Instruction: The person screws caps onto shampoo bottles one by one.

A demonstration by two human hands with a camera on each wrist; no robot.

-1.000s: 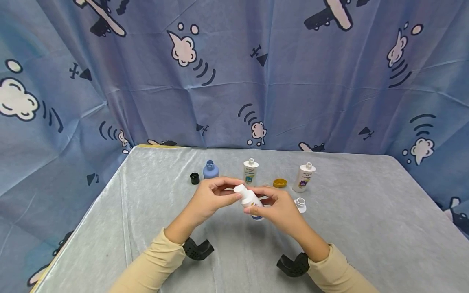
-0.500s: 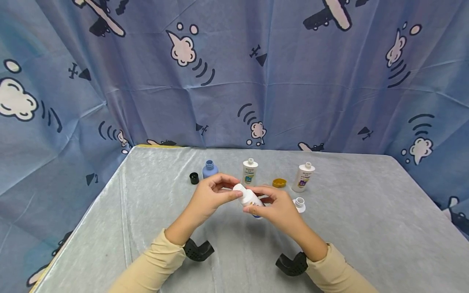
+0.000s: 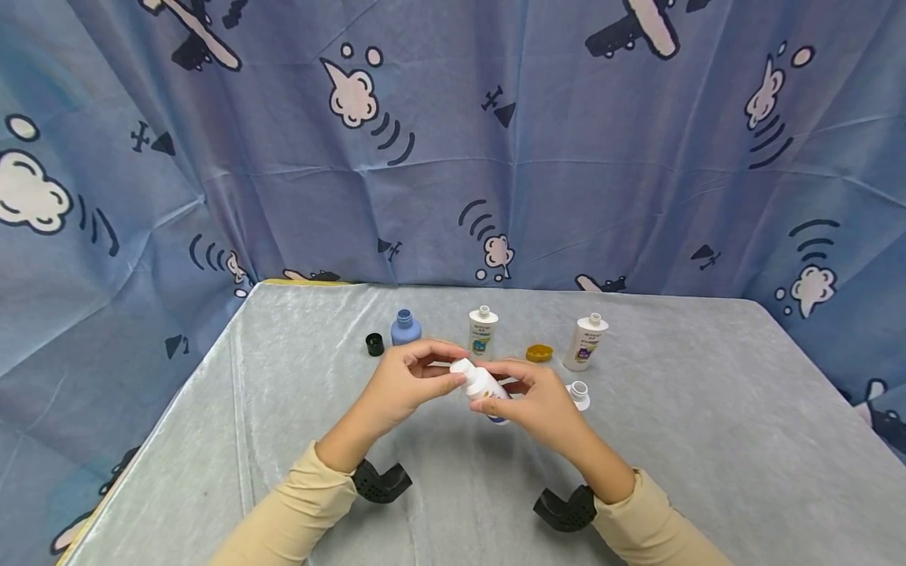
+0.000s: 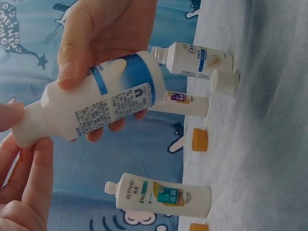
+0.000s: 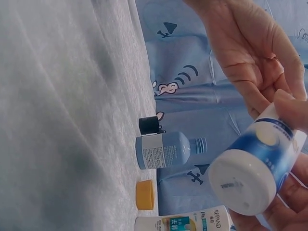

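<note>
A white bottle [image 3: 484, 385] with a blue-banded label is held tilted above the table, its base toward the lower right in the head view. My right hand [image 3: 534, 401] grips the body, thumb [image 4: 72, 72] across the label side. On the white cap [image 4: 31, 124] at its top, my left hand [image 3: 406, 385] pinches with thumb and fingertips. Close behind the right hand stands an uncapped white bottle [image 4: 192, 60], partly hidden in the head view, with a white cap [image 4: 224, 83] beside it.
Behind the hands stand an uncapped blue bottle [image 3: 406, 328] and two uncapped white bottles, one central [image 3: 483, 334] and one further right [image 3: 586, 342]. A black cap [image 3: 375, 344] and an orange cap [image 3: 539, 353] lie among them. A patterned curtain [image 3: 453, 157] hangs behind the table.
My left hand has risen slightly and come back down at the cap, and the bottle's tilt has shifted a little. The right hand keeps its grip; the other bottles have stayed put.
</note>
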